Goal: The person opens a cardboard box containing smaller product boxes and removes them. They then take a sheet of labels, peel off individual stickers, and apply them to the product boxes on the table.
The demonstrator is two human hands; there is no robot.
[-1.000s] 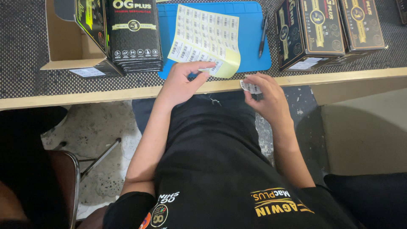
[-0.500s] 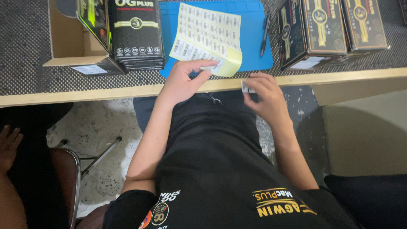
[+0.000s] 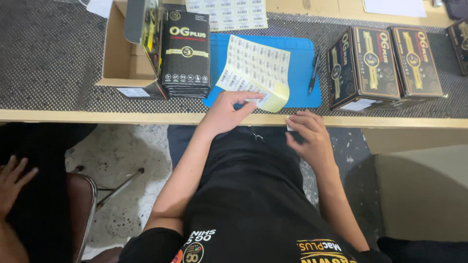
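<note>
Blue rubber work mat [image 3: 297,63] lies on the dotted grey bench cover, and a white sheet of small barcode labels on yellow backing [image 3: 253,68] rests across it, its near corner curled up to show the yellow underside. Left hand [image 3: 225,111] sits at that near corner, fingers bent and pinching the sheet's edge between thumb and forefinger. Right hand [image 3: 308,137] hovers at the wooden bench edge [image 3: 97,117], fingers curled around a small pale item at the fingertips; whether it is gripped or only touched cannot be told. Compared with half a second earlier, the right hand has shifted slightly towards the bench edge, while the left hand keeps its hold on the sheet. Black pen [image 3: 313,73] lies on the mat's right side. Stack of black flat retail boxes [image 3: 186,53] stands left of the mat; two black and gold cartons [image 3: 385,63] stand right.
</note>
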